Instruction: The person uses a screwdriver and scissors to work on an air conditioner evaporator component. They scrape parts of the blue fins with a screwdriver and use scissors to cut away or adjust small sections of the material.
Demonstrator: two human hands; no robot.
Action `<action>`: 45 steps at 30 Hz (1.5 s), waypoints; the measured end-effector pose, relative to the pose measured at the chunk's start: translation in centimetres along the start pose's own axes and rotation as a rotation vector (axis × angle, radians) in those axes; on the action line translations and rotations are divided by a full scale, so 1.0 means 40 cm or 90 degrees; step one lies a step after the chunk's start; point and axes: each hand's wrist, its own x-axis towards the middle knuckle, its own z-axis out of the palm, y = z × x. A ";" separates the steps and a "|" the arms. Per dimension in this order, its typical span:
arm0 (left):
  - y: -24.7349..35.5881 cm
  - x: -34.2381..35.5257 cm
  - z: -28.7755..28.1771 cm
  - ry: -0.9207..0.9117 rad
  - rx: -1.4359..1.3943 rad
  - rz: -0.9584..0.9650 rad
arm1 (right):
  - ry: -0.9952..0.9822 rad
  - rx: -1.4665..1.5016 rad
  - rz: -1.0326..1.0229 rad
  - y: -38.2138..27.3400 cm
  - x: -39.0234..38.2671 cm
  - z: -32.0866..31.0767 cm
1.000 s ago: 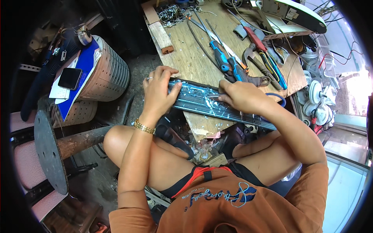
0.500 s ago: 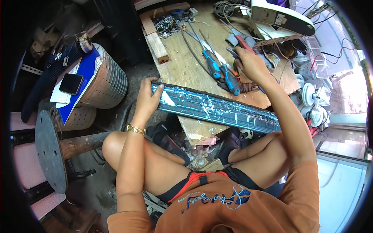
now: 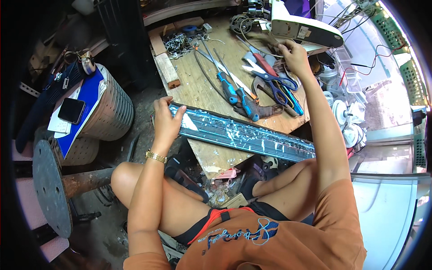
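My left hand (image 3: 167,120) grips the left end of a long black panel (image 3: 243,132), thumb on top. Shiny blue and white scraps cover the panel, which lies aslant over the near table edge, its right end by my right knee. At the back of the table my right hand (image 3: 292,56) is closed, fingertips curled in beside a cable and the white device; what they hold, if anything, is hidden. Nearer me lie scissors (image 3: 276,83) with dark blue handles, a red-handled tool (image 3: 264,64) and two blue-and-black-handled screwdrivers (image 3: 230,92).
A pile of small metal parts (image 3: 182,44) sits at the far left of the wooden table (image 3: 180,94), behind wood blocks (image 3: 167,69). The white device (image 3: 308,29) stands at the back right. Left, a phone (image 3: 72,110) rests on a blue folder. White spools (image 3: 344,112) lie right.
My right hand has moved farther back toward the white device, and the scissors now show lying among the tools. My left hand keeps hold of the panel. The whole view has shifted slightly.
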 end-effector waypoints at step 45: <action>-0.045 0.024 0.009 0.007 -0.095 -0.103 | -0.525 0.258 -0.016 -0.436 -0.240 0.226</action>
